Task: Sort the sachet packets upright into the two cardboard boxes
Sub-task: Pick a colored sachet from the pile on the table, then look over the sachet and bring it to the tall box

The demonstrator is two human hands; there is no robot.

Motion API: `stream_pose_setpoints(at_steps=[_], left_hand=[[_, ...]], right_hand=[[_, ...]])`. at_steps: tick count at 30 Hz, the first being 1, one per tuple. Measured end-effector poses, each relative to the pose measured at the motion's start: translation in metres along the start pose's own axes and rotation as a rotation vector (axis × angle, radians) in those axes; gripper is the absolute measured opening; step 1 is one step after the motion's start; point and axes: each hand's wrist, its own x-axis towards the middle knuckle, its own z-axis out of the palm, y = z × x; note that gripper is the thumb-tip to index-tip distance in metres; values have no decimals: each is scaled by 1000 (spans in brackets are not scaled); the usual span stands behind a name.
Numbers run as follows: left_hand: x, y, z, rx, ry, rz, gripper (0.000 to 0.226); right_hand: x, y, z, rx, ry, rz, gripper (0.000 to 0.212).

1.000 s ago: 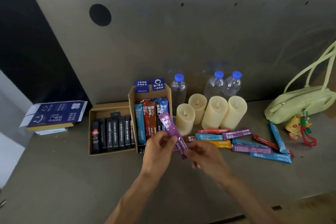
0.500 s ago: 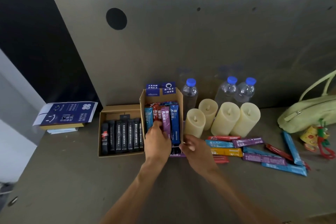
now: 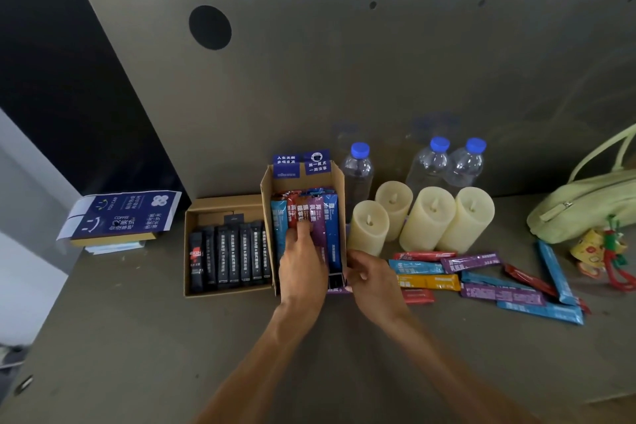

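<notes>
Purple sachet (image 3: 317,221) upright in tall box (image 3: 267,217), your left hand (image 3: 303,272) fingers pressed together against it, right hand (image 3: 373,277) fingers curled, grip unclear.

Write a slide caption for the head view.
Left hand among upright sachets in the taller cardboard box, right hand at its front corner, loose sachets alongside.

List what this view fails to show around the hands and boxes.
Head view:
- Left hand fingertips: behind its own knuckles; grip on the coloured sachets unclear.
- Right hand fingers: hidden at the tall cardboard box's corner.
- Pale green handbag: cut by right edge.
- Black sachets' print: too small.
</notes>
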Motion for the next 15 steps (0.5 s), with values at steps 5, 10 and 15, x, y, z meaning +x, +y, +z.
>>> stream_pose_setpoints(at_steps=[5,10,15], left_hand=[[0,-4,1,159,-101,92,78],[2,-5,5,165,-102,96,79],[3,-7,6,181,-103,106,80]], right_hand=[[2,4,0,9,1,0,29],[3,7,0,6,4,-1,28],[3,8,0,0,-13,5,28]])
